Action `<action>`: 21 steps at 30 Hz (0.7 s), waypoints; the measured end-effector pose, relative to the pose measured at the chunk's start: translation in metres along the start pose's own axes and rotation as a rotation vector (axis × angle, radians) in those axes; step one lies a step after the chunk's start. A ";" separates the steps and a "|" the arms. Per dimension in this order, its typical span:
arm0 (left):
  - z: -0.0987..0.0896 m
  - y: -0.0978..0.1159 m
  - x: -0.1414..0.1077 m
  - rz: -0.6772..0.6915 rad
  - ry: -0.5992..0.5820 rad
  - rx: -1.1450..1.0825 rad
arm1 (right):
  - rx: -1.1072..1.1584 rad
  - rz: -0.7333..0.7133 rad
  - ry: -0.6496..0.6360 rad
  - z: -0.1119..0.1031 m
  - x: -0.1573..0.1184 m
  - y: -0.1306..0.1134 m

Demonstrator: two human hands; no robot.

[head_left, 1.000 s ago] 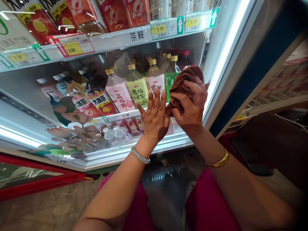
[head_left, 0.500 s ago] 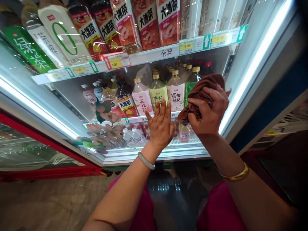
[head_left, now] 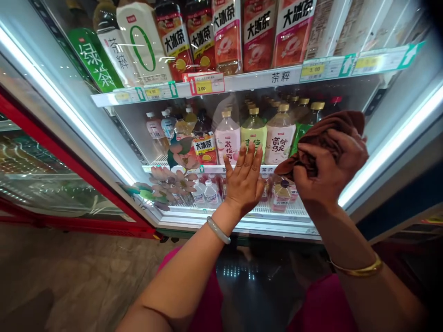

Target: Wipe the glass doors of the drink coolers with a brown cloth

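My left hand (head_left: pixel 244 184) lies with fingers spread against the glass door of a lit drinks fridge, a pale bangle (head_left: pixel 218 230) on its wrist. Behind those fingertips stands a yellow-green bottle (head_left: pixel 254 129), between a pink-labelled bottle (head_left: pixel 227 136) and a pale peach one (head_left: pixel 281 133). To the right, a bunched brown cloth (head_left: pixel 332 133) is gripped in my right hand (head_left: pixel 328 170), up at the glass. A gold bangle (head_left: pixel 358 268) circles the right wrist. The cloth hides part of a green bottle (head_left: pixel 301 133).
Flower decals (head_left: pixel 173 184) decorate the lower left of the glass. Large tea bottles (head_left: pixel 259 37) fill the upper shelf, whose edge carries price tags (head_left: pixel 204 86). A red-framed fridge (head_left: pixel 86 226) adjoins on the left. Tiled floor (head_left: pixel 114 272) lies below.
The view has swung left, so the fridge and its bottles appear farther right. The left hand stays spread and the right hand still grips the cloth, both near the same bottles.
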State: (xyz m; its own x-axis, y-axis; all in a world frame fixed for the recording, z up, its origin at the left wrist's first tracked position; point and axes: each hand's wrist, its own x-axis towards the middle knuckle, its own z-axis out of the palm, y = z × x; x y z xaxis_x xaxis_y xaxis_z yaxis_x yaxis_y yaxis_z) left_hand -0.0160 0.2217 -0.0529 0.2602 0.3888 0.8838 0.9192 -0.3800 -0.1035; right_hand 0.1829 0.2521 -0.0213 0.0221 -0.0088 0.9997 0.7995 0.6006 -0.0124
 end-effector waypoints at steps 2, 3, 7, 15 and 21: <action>-0.001 -0.005 -0.002 0.009 0.011 -0.005 | 0.045 -0.040 -0.003 0.008 -0.007 -0.019; -0.001 -0.007 -0.003 0.015 0.020 -0.006 | 0.076 -0.076 -0.008 0.013 -0.011 -0.029; -0.006 -0.014 -0.005 0.009 0.028 0.000 | 0.097 -0.204 -0.078 0.021 -0.020 -0.054; -0.021 -0.035 -0.010 -0.044 -0.010 0.032 | 0.082 -0.065 0.025 0.027 -0.001 -0.039; -0.025 -0.046 -0.013 -0.031 0.017 0.074 | 0.134 -0.160 -0.064 0.043 -0.020 -0.089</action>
State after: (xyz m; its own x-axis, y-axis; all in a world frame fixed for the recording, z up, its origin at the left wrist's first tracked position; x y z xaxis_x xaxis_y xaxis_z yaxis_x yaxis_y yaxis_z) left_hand -0.0691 0.2126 -0.0481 0.2274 0.3850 0.8944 0.9460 -0.3051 -0.1092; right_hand 0.0853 0.2329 -0.0396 -0.1405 -0.0641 0.9880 0.7027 0.6966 0.1451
